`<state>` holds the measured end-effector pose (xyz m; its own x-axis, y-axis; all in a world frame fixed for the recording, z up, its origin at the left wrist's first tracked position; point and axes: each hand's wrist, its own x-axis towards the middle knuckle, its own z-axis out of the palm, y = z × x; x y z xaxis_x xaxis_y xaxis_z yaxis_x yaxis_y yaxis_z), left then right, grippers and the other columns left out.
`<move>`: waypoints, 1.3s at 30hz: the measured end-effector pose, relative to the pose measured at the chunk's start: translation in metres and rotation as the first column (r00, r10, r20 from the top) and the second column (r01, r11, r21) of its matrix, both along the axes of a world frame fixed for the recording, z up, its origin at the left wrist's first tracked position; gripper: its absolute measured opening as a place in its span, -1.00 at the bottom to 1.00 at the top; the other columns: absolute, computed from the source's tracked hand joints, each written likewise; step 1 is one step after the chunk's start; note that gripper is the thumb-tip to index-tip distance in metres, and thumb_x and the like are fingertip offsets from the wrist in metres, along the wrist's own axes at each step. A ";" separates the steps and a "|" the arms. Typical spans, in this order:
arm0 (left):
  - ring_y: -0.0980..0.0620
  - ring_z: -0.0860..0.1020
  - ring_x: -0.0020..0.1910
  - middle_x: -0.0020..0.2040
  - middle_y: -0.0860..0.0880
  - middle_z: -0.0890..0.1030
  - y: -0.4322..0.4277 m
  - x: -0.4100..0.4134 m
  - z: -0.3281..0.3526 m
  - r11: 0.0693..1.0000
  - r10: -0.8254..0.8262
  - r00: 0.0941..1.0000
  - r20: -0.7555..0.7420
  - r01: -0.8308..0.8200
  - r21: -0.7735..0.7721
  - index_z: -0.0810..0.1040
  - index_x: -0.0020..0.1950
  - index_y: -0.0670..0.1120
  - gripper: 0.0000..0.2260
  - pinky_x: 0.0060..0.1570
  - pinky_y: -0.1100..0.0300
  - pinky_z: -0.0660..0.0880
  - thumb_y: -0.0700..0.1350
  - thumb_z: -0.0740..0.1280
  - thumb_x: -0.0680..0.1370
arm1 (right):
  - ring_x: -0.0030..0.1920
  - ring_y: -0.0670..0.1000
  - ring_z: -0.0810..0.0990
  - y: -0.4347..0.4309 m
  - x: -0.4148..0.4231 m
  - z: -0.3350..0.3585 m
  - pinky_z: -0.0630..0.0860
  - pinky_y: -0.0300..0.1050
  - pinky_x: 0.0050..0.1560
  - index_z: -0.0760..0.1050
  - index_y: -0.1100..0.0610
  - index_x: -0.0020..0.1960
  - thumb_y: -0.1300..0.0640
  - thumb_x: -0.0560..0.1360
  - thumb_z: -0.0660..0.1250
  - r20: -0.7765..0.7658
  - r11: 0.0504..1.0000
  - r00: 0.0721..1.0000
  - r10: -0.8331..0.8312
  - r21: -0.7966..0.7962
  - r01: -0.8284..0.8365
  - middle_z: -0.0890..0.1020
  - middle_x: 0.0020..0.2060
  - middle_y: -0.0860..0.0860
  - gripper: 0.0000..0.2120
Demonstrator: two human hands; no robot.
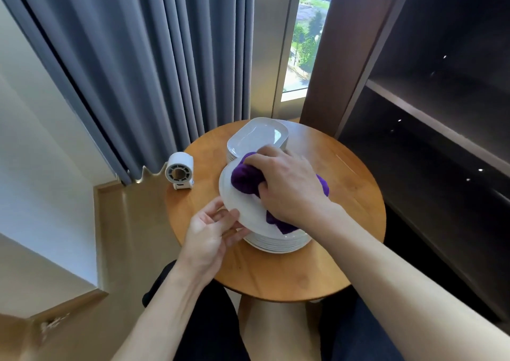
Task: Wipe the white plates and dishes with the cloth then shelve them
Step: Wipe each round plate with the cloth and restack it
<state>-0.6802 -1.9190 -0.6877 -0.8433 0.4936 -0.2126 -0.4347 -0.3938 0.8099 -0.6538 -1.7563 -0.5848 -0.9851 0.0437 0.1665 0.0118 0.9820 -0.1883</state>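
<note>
The left hand (209,231) grasps the near-left rim of the top plate (234,203), thumb on the rim and fingers curled beneath it. The plate sits tilted, its left side raised above the stack (278,243) of round white plates under it. The right hand (287,187) is clenched round a bunched purple cloth (244,178) and presses it onto the plate's face; 1 end of the cloth trails out under the wrist, another shows past the hand on the right. Just behind the stack stands a 2nd pile, of white rectangular dishes (254,137), touching or nearly touching the plate's far edge; I cannot tell which. Both piles stand on a round wooden table (276,278). A small white fan (179,171) stands at the table's left edge. A dark shelf (430,107) stands to the right, and a grey curtain (165,57) hangs behind.
</note>
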 end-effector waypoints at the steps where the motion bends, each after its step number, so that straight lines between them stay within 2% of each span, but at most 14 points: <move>1: -0.18 0.69 0.04 0.15 -0.26 0.68 0.001 0.000 0.001 1.000 0.005 1.000 0.001 -0.005 -0.003 0.63 0.26 -0.14 -0.70 -0.09 0.08 0.65 -0.22 0.41 0.52 | 0.21 0.13 0.46 -0.006 -0.007 0.003 0.44 0.10 0.16 0.50 -0.07 0.36 0.18 0.57 0.26 -0.028 0.999 0.999 0.034 0.028 -0.033 0.51 0.29 -0.05 -0.61; 4: -0.19 0.70 0.00 0.05 -0.22 0.70 0.001 -0.002 0.003 0.999 0.036 0.999 0.005 -0.036 -0.012 0.70 0.09 -0.09 -0.79 -0.13 0.09 0.64 -0.24 0.44 0.48 | 0.15 0.10 0.44 -0.029 -0.031 0.005 0.40 0.07 0.06 0.53 -0.09 0.28 0.15 0.52 0.35 -0.014 0.968 0.982 0.191 0.166 -0.186 0.52 0.23 -0.06 -0.65; 7: -0.17 0.70 -0.01 0.03 -0.23 0.69 0.001 -0.002 0.000 0.997 0.059 0.998 0.003 -0.059 -0.049 0.70 0.07 -0.10 -0.82 -0.13 0.10 0.64 -0.30 0.41 0.53 | 0.04 0.08 0.42 -0.037 -0.059 -0.002 0.30 0.03 -0.05 0.54 -0.05 0.21 0.16 0.52 0.35 0.084 0.954 0.979 0.185 0.224 -0.200 0.54 0.14 -0.04 -0.71; 10: -0.13 0.71 -0.04 0.07 -0.23 0.71 0.000 -0.002 -0.002 0.996 0.062 0.998 0.023 -0.060 -0.065 0.65 0.17 -0.15 -0.79 -0.17 0.13 0.64 -0.31 0.38 0.56 | 0.07 0.15 0.51 -0.017 -0.084 -0.002 0.34 0.01 -0.10 0.55 0.02 0.12 0.17 0.52 0.27 0.124 0.994 0.992 0.020 0.105 -0.033 0.57 0.07 0.02 -0.79; 13: -0.10 0.72 -0.06 0.03 -0.20 0.72 0.000 -0.002 -0.001 0.996 0.060 0.998 0.009 -0.059 -0.061 0.62 0.21 -0.17 -0.76 -0.16 0.12 0.64 -0.27 0.40 0.54 | -0.02 0.18 0.55 0.023 -0.094 -0.001 0.40 -0.06 -0.26 0.49 0.08 -0.10 0.16 0.49 0.27 0.173 0.989 0.974 -0.146 0.008 0.147 0.53 -0.14 0.03 -0.96; 15: -0.11 0.72 -0.04 0.05 -0.21 0.72 0.001 -0.002 0.000 0.997 0.062 0.998 0.008 -0.062 -0.043 0.61 0.23 -0.19 -0.70 -0.14 0.10 0.65 -0.22 0.44 0.50 | -0.06 0.17 0.53 0.049 -0.088 -0.006 0.35 -0.06 -0.27 0.50 0.10 -0.09 0.15 0.51 0.26 0.198 0.969 0.957 -0.211 -0.086 0.232 0.51 -0.17 0.03 -0.95; 19: -0.13 0.71 -0.02 0.07 -0.21 0.71 0.002 -0.004 0.001 0.998 0.064 0.998 0.005 -0.064 -0.024 0.58 0.24 -0.19 -0.64 -0.12 0.08 0.65 -0.19 0.47 0.45 | -0.15 0.07 0.56 0.080 -0.055 -0.019 0.45 -0.03 -0.27 0.49 0.02 -0.06 0.12 0.50 0.31 0.251 0.914 0.918 -0.308 -0.189 0.358 0.59 -0.14 0.04 -0.97; 21: -0.12 0.71 0.01 0.07 -0.20 0.71 0.002 -0.004 0.000 0.998 0.061 0.998 0.004 -0.061 -0.023 0.58 0.24 -0.18 -0.64 -0.13 0.10 0.65 -0.19 0.46 0.45 | -0.17 0.05 0.58 0.085 -0.036 -0.022 0.45 -0.06 -0.30 0.48 -0.01 -0.06 0.09 0.50 0.33 0.293 0.882 0.888 -0.356 -0.207 0.422 0.61 -0.15 0.03 -0.95; 25: -0.10 0.72 0.01 0.07 -0.17 0.72 0.002 -0.005 0.000 0.998 0.059 0.998 0.000 -0.059 -0.009 0.57 0.25 -0.18 -0.65 -0.16 0.13 0.65 -0.21 0.44 0.47 | -0.17 0.07 0.61 0.075 0.007 -0.025 0.62 0.03 -0.18 0.42 0.03 0.04 0.00 0.49 0.36 0.392 0.820 0.803 -0.449 -0.177 0.544 0.61 -0.15 0.02 -0.80; 28: -0.10 0.71 -0.01 0.08 -0.18 0.71 0.003 -0.006 0.000 0.999 0.054 0.999 0.004 -0.054 -0.004 0.58 0.25 -0.19 -0.64 -0.17 0.11 0.65 -0.22 0.43 0.46 | -0.21 0.01 0.54 0.043 0.046 -0.030 0.46 -0.11 -0.31 0.34 0.05 0.14 0.01 0.48 0.34 0.314 0.801 0.807 -0.500 -0.187 0.569 0.54 -0.14 -0.02 -0.70; 30: -0.09 0.71 -0.02 0.08 -0.18 0.71 0.003 -0.005 -0.001 0.999 0.049 0.999 0.004 -0.049 -0.003 0.58 0.25 -0.19 -0.64 -0.17 0.11 0.65 -0.23 0.43 0.46 | -0.19 0.02 0.47 0.015 0.067 -0.031 0.36 -0.13 -0.26 0.32 0.06 0.18 0.02 0.50 0.32 0.225 0.822 0.842 -0.490 -0.203 0.532 0.48 -0.06 -0.02 -0.68; 32: -0.07 0.71 -0.05 0.05 -0.17 0.72 0.003 -0.005 -0.001 0.999 0.046 0.999 -0.002 -0.046 -0.004 0.59 0.23 -0.18 -0.66 -0.17 0.12 0.65 -0.24 0.42 0.45 | -0.17 0.06 0.42 -0.012 0.079 -0.029 0.37 -0.10 -0.20 0.27 0.05 0.15 0.00 0.52 0.30 0.173 0.854 0.879 -0.445 -0.212 0.474 0.40 0.00 0.00 -0.70; 36: -0.08 0.72 -0.05 0.07 -0.18 0.72 0.001 -0.005 -0.003 0.999 0.035 0.999 -0.013 -0.035 0.006 0.65 0.18 -0.14 -0.72 -0.16 0.12 0.65 -0.23 0.42 0.47 | -0.19 0.05 0.40 -0.039 0.078 -0.020 0.37 -0.11 -0.24 0.19 0.02 0.04 -0.01 0.54 0.28 0.065 0.929 0.941 -0.332 -0.150 0.338 0.32 -0.01 -0.02 -0.73; 39: -0.02 0.71 -0.11 0.02 -0.15 0.73 0.001 -0.005 -0.002 1.000 0.003 0.999 -0.034 -0.003 0.021 0.71 0.14 -0.09 -0.78 -0.22 0.18 0.63 -0.25 0.40 0.53 | -0.05 0.05 0.46 -0.049 0.067 -0.014 0.46 -0.08 -0.17 0.32 0.02 0.11 0.02 0.52 0.32 -0.042 0.965 0.969 -0.243 -0.117 0.236 0.39 0.09 -0.01 -0.75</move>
<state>-0.6851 -1.9179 -0.6899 -0.8514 0.4950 -0.1737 -0.4060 -0.4121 0.8157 -0.5865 -1.8051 -0.5986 -0.9330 0.2983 0.2014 0.2306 0.9250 -0.3019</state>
